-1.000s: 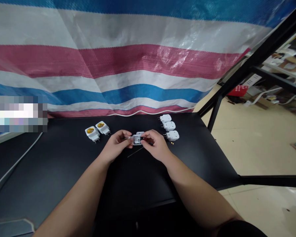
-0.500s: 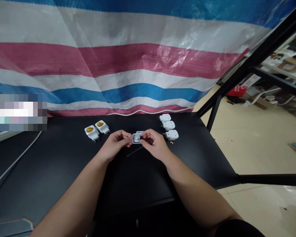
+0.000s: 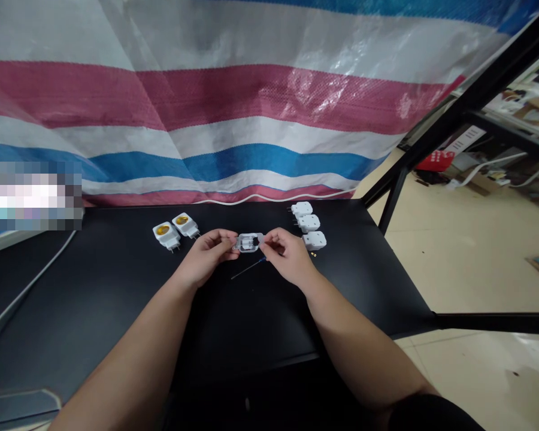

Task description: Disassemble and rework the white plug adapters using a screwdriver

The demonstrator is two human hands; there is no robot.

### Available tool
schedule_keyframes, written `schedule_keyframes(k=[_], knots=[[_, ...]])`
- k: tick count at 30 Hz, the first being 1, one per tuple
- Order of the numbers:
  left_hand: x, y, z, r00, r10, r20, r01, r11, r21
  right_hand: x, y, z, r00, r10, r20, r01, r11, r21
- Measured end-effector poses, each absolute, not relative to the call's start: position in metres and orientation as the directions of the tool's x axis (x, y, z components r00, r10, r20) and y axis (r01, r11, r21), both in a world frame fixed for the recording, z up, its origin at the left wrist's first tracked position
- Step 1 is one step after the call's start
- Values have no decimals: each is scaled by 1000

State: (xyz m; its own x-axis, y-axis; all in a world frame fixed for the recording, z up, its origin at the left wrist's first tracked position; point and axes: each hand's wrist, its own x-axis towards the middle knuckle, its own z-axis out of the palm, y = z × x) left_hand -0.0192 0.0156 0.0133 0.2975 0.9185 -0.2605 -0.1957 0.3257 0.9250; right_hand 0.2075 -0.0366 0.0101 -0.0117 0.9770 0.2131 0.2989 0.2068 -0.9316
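Between my two hands is a small white plug housing [image 3: 248, 242], its hollow inside facing up with metal and dark parts showing. My left hand [image 3: 213, 251] pinches its left end, and my right hand [image 3: 285, 248] grips its right end with thumb and fingers. Below it on the table lies a thin screwdriver [image 3: 248, 269], its blue handle end partly hidden by my right hand. To the right sit three white plugs [image 3: 308, 223] with pins pointing left, and tiny brass-coloured pieces [image 3: 313, 255] lie just in front of them.
Two white plugs with yellow round faces [image 3: 163, 230] rest left of my hands on the black table [image 3: 130, 323]. A white cable [image 3: 31, 281] crosses the left side. Behind hangs a striped plastic sheet [image 3: 233, 96]; a black metal frame [image 3: 397, 173] stands at the right.
The housing has turned so its open inside shows more fully, and my hands have shifted slightly apart. More of the screwdriver, including its blue part, is now visible. The view has tilted a little.
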Motion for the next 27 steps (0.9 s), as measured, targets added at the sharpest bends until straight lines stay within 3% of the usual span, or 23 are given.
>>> schedule_keyframes(k=[6, 11, 17, 22, 27], knots=[[-20, 17, 14, 267, 926, -268, -172, 319, 932, 228, -46, 37, -160, 978, 136, 479, 197, -856], [-21, 19, 11, 248, 932, -265, -132, 304, 943, 236, -52, 42, -275, 961, -18, 589, 154, -793], [-20, 18, 12, 246, 929, -276, -126, 313, 941, 237, -50, 31, -179, 977, -119, 734, 52, -677], [-20, 18, 12, 259, 926, -275, -132, 316, 940, 237, -48, 25, -146, 986, -86, 739, 51, -671], [-21, 17, 12, 281, 923, -263, -132, 309, 942, 235, -48, 28, -171, 975, -142, 772, 43, -634]])
